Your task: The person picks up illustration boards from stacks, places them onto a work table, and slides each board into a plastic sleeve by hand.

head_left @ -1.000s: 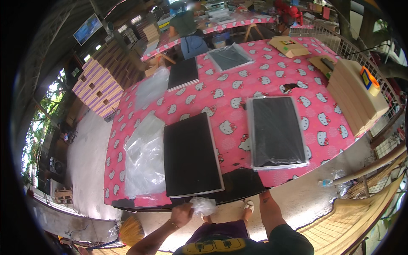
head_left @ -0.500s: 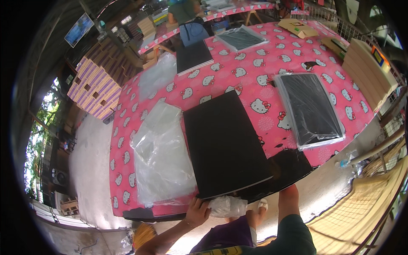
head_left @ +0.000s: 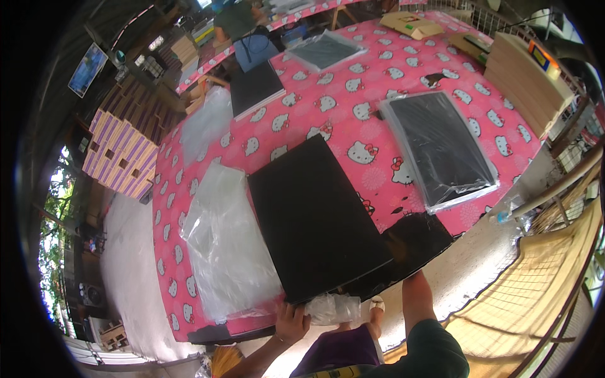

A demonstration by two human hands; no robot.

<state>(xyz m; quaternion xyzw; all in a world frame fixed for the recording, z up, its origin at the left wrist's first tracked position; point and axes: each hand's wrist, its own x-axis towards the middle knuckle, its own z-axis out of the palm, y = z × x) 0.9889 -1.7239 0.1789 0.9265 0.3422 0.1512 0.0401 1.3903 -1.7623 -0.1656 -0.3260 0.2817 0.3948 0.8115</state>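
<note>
A large flat black board (head_left: 318,220), its pale cut edge showing, lies on the table before me. At its near left corner my left hand (head_left: 293,322) has its fingers bent against the edge, closed. Crumpled clear plastic (head_left: 334,309) hangs beside those fingers at the table's edge. A glossy black surface (head_left: 419,239) lies under and right of the board. My right forearm reaches up to that edge, and the hand itself is hidden there. Left of the board lie clear plastic sleeves (head_left: 227,252). To the right is a black panel (head_left: 441,148) wrapped in clear plastic.
The table (head_left: 296,135) has a pink cartoon-cat cover. Farther back lie more black boards (head_left: 257,88), another plastic-wrapped panel (head_left: 328,50) and an open carton (head_left: 411,26). Flat cardboard (head_left: 523,82) stands at right. Stacked boxes (head_left: 123,151) are at left. A person (head_left: 242,31) works beyond.
The view has shifted, so the table and its things sit slightly farther left in the picture. My left hand stays by the board's near corner, and the right forearm remains at the table edge.
</note>
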